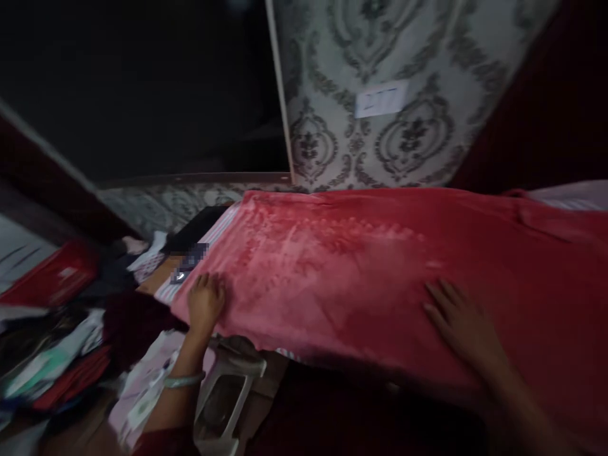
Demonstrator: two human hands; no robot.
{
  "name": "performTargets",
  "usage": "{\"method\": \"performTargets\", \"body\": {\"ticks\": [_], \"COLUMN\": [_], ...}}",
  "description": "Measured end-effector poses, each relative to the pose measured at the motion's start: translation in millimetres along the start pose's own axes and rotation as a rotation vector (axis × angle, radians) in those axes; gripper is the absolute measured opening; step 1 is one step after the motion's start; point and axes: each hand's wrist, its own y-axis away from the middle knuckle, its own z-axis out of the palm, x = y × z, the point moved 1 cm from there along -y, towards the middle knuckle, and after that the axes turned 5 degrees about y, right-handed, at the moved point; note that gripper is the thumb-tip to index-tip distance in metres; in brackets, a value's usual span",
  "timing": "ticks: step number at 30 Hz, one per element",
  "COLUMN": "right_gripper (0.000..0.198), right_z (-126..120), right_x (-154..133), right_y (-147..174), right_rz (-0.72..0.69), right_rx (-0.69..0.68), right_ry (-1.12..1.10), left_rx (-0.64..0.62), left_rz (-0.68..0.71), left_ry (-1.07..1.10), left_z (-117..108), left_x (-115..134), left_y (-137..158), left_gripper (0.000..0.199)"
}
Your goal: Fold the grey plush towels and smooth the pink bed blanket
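Note:
A large red plush cloth (332,285) lies spread over a long raised surface in front of me, with light and dark marks in its pile. My left hand (206,303) is at its near left corner, fingers curled down on the fabric and closed. Farther right, my right hand (463,323) rests flat on the red cloth, its fingers stretched out. A striped light fabric (223,225) shows from beneath the cloth's left edge. Just beyond my left hand lies a dark object (194,256), blurred over.
A white plastic stool (244,392) stands below the near edge. Clothes (52,367) and a red bag-like item (57,275) are piled at left. Behind are patterned wallpaper (351,145) with a paper label (381,99) and a large dark panel (156,88).

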Motion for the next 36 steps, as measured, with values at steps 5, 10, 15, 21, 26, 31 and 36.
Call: {"method": "performTargets", "body": {"ticks": [5, 10, 15, 21, 26, 31, 36], "right_gripper": [0.056, 0.059, 0.062, 0.041, 0.044, 0.054, 0.042], "right_z": [-35.8, -56.2, -70.6, -80.8, -82.5, -89.4, -90.1], "right_x": [-18.5, -19.8, -3.8, 65.2, 193.6, 282.7, 311.3], "right_y": [-12.0, -23.7, -19.5, 1.3, 26.6, 72.5, 93.9], "right_rz": [0.088, 0.128, 0.035, 0.036, 0.623, 1.136, 1.220], "right_rx": [-0.151, -0.247, -0.302, -0.027, 0.246, 0.130, 0.001], "right_ry": [-0.046, -0.155, -0.301, -0.667, -0.408, -0.058, -0.044], "left_rx": [-0.185, -0.277, -0.326, -0.250, -0.171, -0.154, -0.137], "left_rz": [0.494, 0.845, 0.958, 0.938, 0.994, 0.983, 0.977], "left_ry": [0.200, 0.279, 0.243, 0.116, 0.080, 0.096, 0.150], "left_z": [29.7, 52.4, 56.2, 67.1, 74.0, 81.5, 87.0], "left_x": [130.9, 295.0, 416.4, 450.9, 449.9, 454.5, 455.8], "left_y": [-47.8, -61.3, -37.2, -7.7, -7.4, -11.8, -13.3], "left_gripper": [0.057, 0.062, 0.064, 0.058, 0.057, 0.057, 0.057]}}
